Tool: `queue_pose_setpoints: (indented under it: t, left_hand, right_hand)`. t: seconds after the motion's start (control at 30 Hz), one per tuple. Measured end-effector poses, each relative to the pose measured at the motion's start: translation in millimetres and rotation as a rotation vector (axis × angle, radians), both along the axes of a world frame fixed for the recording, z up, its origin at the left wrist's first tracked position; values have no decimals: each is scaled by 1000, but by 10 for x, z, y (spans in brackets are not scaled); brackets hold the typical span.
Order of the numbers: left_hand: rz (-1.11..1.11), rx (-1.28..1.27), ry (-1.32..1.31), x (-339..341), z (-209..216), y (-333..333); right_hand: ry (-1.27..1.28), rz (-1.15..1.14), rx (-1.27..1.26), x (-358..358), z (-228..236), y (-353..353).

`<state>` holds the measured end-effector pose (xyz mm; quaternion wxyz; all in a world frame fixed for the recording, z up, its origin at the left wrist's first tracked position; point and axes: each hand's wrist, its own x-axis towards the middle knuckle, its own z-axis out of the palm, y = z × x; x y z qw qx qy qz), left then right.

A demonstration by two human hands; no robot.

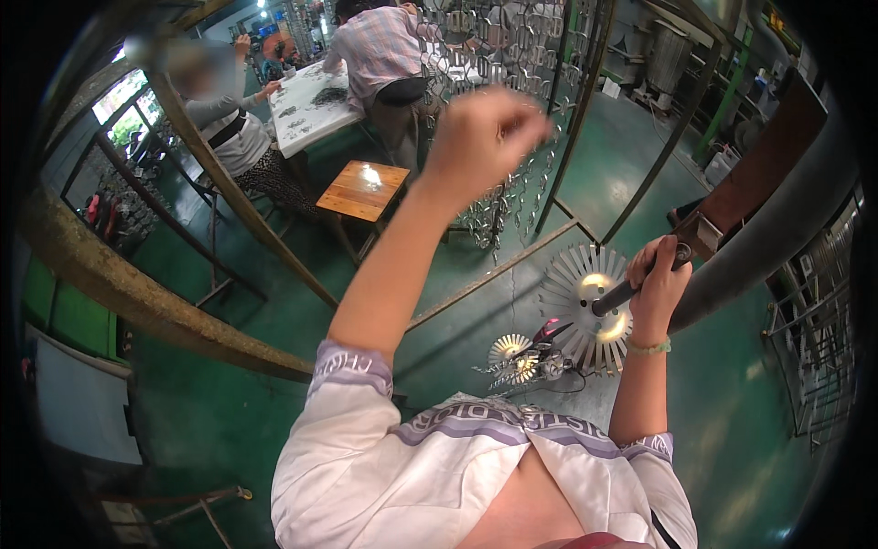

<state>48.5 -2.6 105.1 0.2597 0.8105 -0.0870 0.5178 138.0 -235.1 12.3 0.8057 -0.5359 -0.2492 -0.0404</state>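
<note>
Head view: right hand [657, 274] grasps a dark rod [626, 293] on a slotted metal disc [578, 306]; left hand [485, 137] clenched at hanging chains [512, 197].

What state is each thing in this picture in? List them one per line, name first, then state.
Left hand: raised, fingers closed at the hanging metal chain curtain.
Right hand: gripping a dark rod.
Slotted metal disc: mounted on the rod, shiny.
Wooden stool: upright, unoccupied.

Green workshop floor [229, 421] carries small wooden stool [363, 190] toward far side, white work table [306, 110] behind it. Pile of shiny metal ornaments [526, 361] with black cable lies on floor, near middle.
</note>
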Motion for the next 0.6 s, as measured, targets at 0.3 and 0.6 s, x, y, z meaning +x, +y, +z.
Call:
queue_pose_setpoints:
  t: [0.3, 0.6]
  left_hand:
    - [550, 104, -473, 856, 1254, 329]
    - [584, 56, -289, 1120, 1540, 601]
  right_hand:
    - [-26, 46, 58, 10, -43, -12]
    - [-11, 63, 74, -22, -73, 17]
